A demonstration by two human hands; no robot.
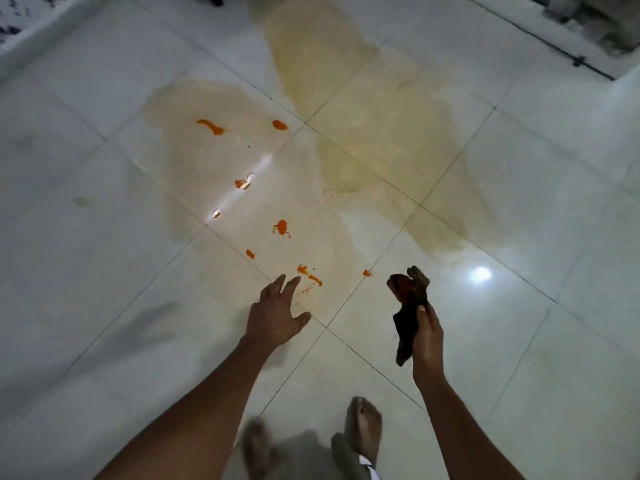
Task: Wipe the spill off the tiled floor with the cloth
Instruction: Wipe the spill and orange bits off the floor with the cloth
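A wide tan, watery spill covers the white tiled floor ahead of me, with several orange blobs scattered through it. My right hand grips a dark brown crumpled cloth and holds it up above the floor, to the right of the nearest orange drops. My left hand is stretched forward with its fingers spread and holds nothing, hovering just short of the closest orange drops.
My bare feet stand on the tiles at the bottom, partly blurred. A patterned mat or rug lies at the far left corner. A dark threshold strip runs along the far right. A lamp glare shines on the tiles.
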